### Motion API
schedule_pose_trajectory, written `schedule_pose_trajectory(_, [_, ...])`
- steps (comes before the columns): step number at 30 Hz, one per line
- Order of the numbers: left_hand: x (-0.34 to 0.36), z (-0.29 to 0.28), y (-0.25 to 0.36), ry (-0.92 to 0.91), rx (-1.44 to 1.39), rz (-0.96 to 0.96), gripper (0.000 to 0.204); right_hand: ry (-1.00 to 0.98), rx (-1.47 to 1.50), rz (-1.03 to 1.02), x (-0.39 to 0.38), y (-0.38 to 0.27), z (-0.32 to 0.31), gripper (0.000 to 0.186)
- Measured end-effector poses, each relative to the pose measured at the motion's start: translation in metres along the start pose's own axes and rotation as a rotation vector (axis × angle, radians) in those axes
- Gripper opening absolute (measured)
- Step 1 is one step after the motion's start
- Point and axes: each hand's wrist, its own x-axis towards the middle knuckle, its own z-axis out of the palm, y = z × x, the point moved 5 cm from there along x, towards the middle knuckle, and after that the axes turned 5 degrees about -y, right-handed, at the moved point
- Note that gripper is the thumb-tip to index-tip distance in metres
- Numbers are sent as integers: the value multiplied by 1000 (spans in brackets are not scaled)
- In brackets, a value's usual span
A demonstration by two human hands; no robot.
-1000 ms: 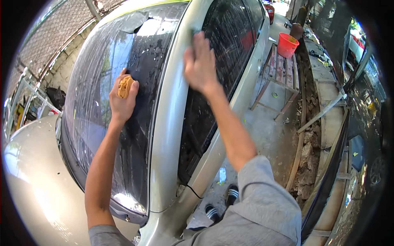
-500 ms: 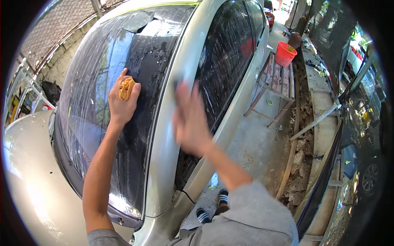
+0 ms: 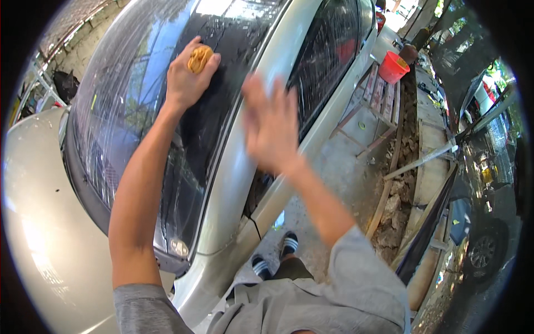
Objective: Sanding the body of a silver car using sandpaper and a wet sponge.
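My left hand (image 3: 188, 80) is closed around a crumpled yellow-tan sponge (image 3: 200, 59) and rests on the wet windshield (image 3: 133, 106) of a pale gold car. Its index finger points up the glass. Streaks and water drops mark the windshield. Flat and blurred by motion, my right hand (image 3: 272, 125) is over the silvery pillar (image 3: 227, 158) between windshield and side window (image 3: 328, 55). Its fingers are stretched out and apart; nothing shows in them, though the palm side is hidden.
The car's hood (image 3: 39, 195) curves away at the left. A red bucket (image 3: 392, 69) stands on a worn wooden bench (image 3: 378, 97) to the right. Beyond lie a strip of rubble (image 3: 392, 214) and a slanting pole (image 3: 420, 161). My sandaled feet (image 3: 275, 256) are beside the car.
My left hand has moved farther up the windshield with the sponge. My right hand is still over the pillar, its fingers more spread. The view has shifted, and a grey patch high on the glass no longer shows.
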Motion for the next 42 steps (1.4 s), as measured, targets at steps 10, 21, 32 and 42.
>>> schedule_pose_trajectory(10, [4,3,-15,-12,40,-19,64,-94,31,27,-63,-54,11,62])
schedule_pose_trajectory(21, [-45,-18,50,3,54,187,18,-136,-59,120,-84,-77,6,62])
schedule_pose_trajectory(32, [-64,-24,11,-67,73,-66,67,93,127,426,-83,-81,13,63])
schedule_pose_trajectory(42, [-54,-16,2,-35,106,-77,69,176,513,503,-112,-80,23,68])
